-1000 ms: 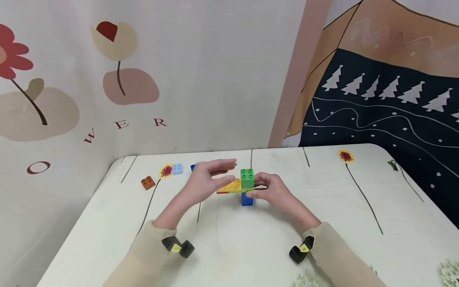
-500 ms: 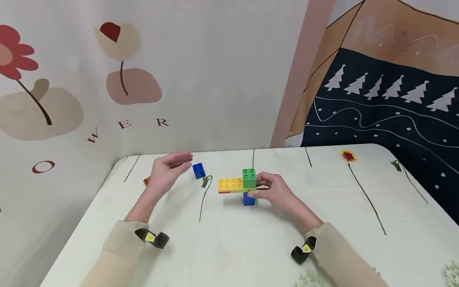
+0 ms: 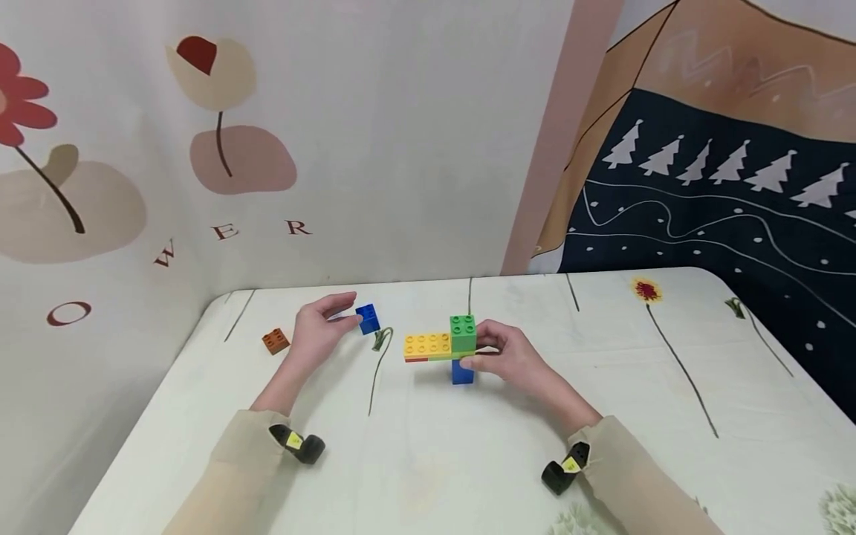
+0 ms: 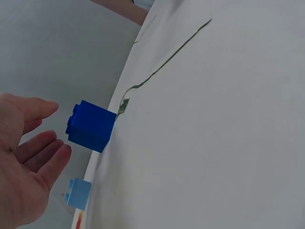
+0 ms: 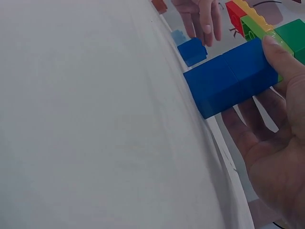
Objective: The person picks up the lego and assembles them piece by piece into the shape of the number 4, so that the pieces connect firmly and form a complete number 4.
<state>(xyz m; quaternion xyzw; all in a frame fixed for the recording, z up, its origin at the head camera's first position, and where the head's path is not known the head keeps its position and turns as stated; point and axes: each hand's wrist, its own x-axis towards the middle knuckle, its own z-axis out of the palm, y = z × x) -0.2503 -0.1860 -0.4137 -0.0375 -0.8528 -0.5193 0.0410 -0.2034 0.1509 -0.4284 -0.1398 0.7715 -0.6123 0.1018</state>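
Head view: loose blue brick (image 3: 368,319) near far edge of table (image 3: 428,475); left hand (image 3: 316,334) beside it, thumb and fingers parted. Orange brick (image 3: 276,341) near far left corner. Right hand (image 3: 511,357) grips brick assembly (image 3: 428,345) right of middle.

Left wrist: digits spread, gap to blue brick; light-blue brick (image 4: 79,194) nearby.

Right wrist: thumb and fingers pinch assembly's upper blue part.

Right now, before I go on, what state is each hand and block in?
Left hand: fingers open beside the dark blue block, not gripping it.
Right hand: holding the block build.
Block build: pieces joined, upright, one side overhanging.
Dark blue block: loose, studs up, on the table.
Orange block: loose, studs up, on the table.
Light blue block: loose, studs up, on the table.
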